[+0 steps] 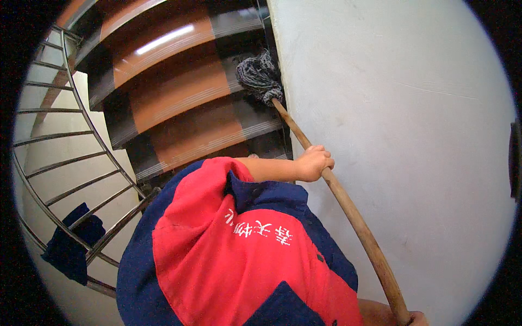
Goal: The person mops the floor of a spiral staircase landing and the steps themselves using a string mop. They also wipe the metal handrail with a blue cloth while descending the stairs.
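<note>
My left hand (314, 163) is wrapped around the wooden handle (359, 222) of a string mop, partway along it. At the bottom edge of the view my right hand (416, 318) grips the handle's rear end and is only partly visible. The handle slants up and to the left, close to the wall. Its grey and black string mop head (259, 75) lies on a stair tread, in the corner beside the wall. My red and navy work shirt, which bears writing, fills the lower middle and hides part of the stairs.
Stairs with orange (179, 104) and black polished treads curve upward ahead. A white wall (391, 122) borders them on the right. Along the left runs a metal railing (87, 116) with a dark blue cloth (73, 244) draped over it. A dark object (514, 159) shows at the far right edge.
</note>
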Demonstrator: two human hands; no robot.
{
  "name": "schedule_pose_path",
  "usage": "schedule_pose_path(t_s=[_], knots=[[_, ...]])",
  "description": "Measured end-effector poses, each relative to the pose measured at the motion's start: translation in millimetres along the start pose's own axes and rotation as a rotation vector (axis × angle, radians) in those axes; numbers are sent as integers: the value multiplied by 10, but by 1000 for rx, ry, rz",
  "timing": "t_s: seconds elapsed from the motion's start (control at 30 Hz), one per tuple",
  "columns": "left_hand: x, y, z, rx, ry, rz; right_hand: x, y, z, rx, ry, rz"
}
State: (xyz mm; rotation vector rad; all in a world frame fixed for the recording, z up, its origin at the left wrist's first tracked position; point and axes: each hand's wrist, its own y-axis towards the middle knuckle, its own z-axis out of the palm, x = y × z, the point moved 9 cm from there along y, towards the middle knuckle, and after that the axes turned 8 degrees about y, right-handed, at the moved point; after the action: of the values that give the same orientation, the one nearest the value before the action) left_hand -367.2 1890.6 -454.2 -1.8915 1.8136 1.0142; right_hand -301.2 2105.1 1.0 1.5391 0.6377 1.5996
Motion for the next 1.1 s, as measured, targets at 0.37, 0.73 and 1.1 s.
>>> schedule_pose_path(t_s=[0.37, 0.73, 1.1], knots=[[1194, -1611, -457, -111, -98, -282, -1712, 111, 272, 72, 327, 94], [2379, -5077, -1584, 58, 387, -989, -3750, -1429, 720, -371, 307, 823], [1408, -3578, -1052, -355, 77, -578, -1826, -172, 621, -257, 337, 195]])
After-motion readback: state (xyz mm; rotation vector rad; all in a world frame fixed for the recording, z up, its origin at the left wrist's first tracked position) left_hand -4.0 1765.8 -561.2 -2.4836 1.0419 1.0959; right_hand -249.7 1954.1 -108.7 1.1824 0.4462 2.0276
